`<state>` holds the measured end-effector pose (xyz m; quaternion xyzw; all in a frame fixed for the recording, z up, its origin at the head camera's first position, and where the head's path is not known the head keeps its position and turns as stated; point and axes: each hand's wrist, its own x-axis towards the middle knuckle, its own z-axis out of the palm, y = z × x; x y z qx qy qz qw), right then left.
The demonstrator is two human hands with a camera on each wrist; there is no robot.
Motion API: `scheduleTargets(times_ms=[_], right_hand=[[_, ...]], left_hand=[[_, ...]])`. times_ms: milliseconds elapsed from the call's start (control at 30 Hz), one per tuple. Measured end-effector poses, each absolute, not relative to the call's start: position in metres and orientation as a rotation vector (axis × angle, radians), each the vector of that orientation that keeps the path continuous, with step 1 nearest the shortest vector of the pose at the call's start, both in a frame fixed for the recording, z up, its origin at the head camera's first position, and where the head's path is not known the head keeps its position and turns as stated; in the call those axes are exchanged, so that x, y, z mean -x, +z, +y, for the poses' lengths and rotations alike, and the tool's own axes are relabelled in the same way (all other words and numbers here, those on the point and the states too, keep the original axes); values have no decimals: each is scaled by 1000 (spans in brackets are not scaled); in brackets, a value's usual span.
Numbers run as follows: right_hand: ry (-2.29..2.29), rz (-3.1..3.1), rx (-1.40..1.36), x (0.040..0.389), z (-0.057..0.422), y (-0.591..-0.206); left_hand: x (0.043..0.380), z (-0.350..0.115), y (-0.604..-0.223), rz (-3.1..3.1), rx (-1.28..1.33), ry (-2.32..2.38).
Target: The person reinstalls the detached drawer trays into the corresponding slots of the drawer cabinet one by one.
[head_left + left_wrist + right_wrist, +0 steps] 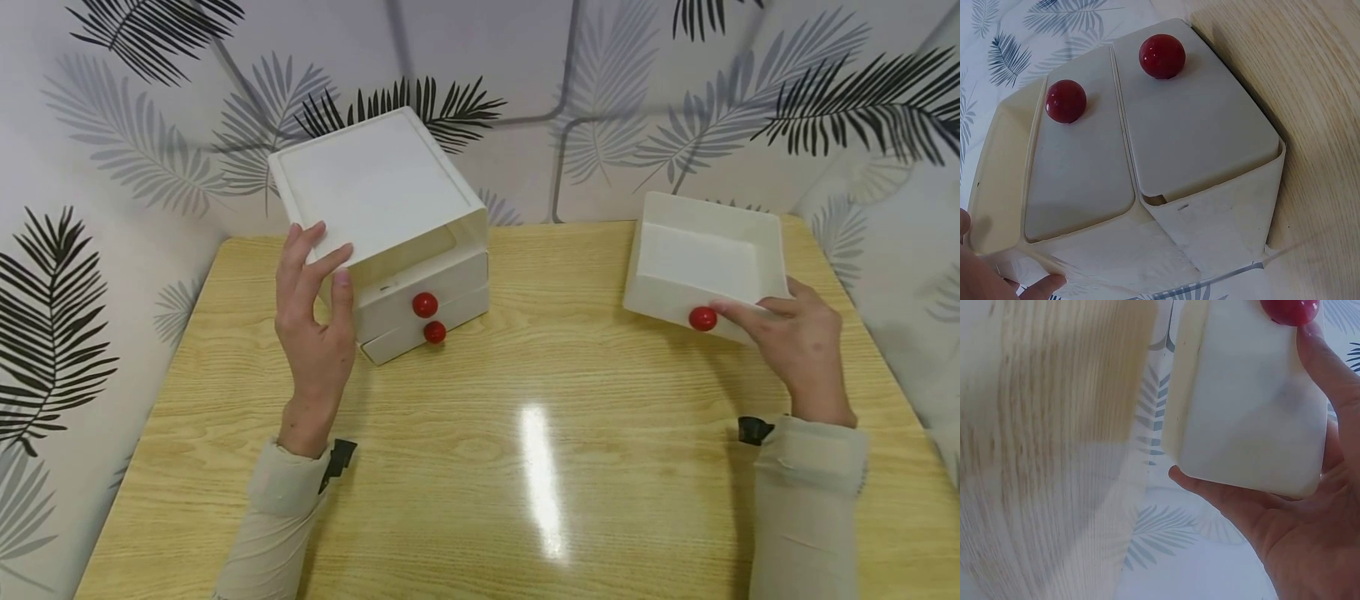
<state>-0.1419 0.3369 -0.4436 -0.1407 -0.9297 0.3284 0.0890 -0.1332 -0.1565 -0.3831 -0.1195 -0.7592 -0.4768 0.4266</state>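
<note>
A small white drawer cabinet (378, 179) stands at the back left of the table. Its top slot is an open hollow; beneath it are two closed drawers, each with a round red knob (1162, 56). My left hand (318, 321) rests at the cabinet's front left corner, fingertips on the top and thumb against the side wall. At the right, my right hand (802, 342) grips a white drawer (701, 250) by its front right corner. This drawer's inside faces up and its front has a red knob (702, 318). The right thumb lies right by that knob, the fingers along the drawer's side.
The wood-grain table (465, 467) has a bright glare streak in its middle. A leaf-patterned covering (517, 75) rises behind the table and at both sides. The cabinet stands close to the back edge.
</note>
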Motion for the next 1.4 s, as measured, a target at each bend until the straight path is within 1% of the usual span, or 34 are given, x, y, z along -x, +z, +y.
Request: scheduleTargets(times_ms=[367,633,1133,1400], right_hand=[[1028,-2812,386,143,330,-433],[1011,-2739,260,141,321,-426],[1059,-2712,178,143,304,-415],[1087,-2679,29,131,284,-417]], left_hand=[[134,-157,-383,-1881,306,-1192],[134,-156,-382,-1884,304,-1191],[137,-154,-382,-1867,304,-1192],[135,-155,-384,-1870,307,-1192]])
